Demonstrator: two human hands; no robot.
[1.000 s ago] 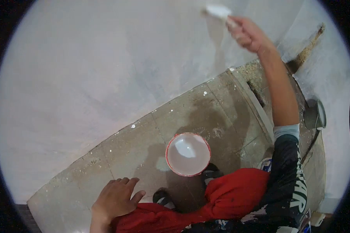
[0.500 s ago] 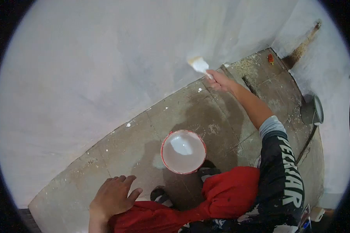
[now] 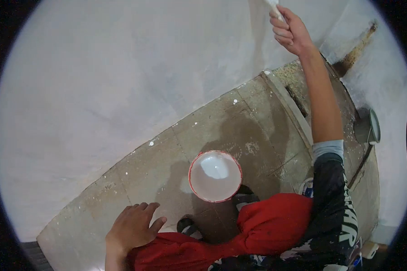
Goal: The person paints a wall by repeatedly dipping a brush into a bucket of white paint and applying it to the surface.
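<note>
My right hand (image 3: pixel 290 30) is raised in front of the wall at the upper right, its fingers wrapped round the handle of a paintbrush (image 3: pixel 276 8). The bristle end is cut off by the top of the view. Low on the left, my left hand (image 3: pixel 133 226) rests over my red-clothed left knee, fingers loosely apart and holding nothing. Between my feet and the wall stands a red-rimmed bucket (image 3: pixel 199 189) with white paint (image 3: pixel 215 168) inside. The pale wall (image 3: pixel 122 81) shows uneven, patchy white.
White drips dot the tiled floor (image 3: pixel 176 149) along the wall. A raised ledge (image 3: pixel 288 106) crosses the floor at right. Farther right, a grey bucket (image 3: pixel 367 126) leans by the side wall, below a brown-stained crack (image 3: pixel 355 52). My shoes (image 3: pixel 188 227) flank the paint bucket's near side.
My right hand has moved up and slightly right along the wall with the paintbrush, whose bristles have left the view. My left hand stays on the knee.
</note>
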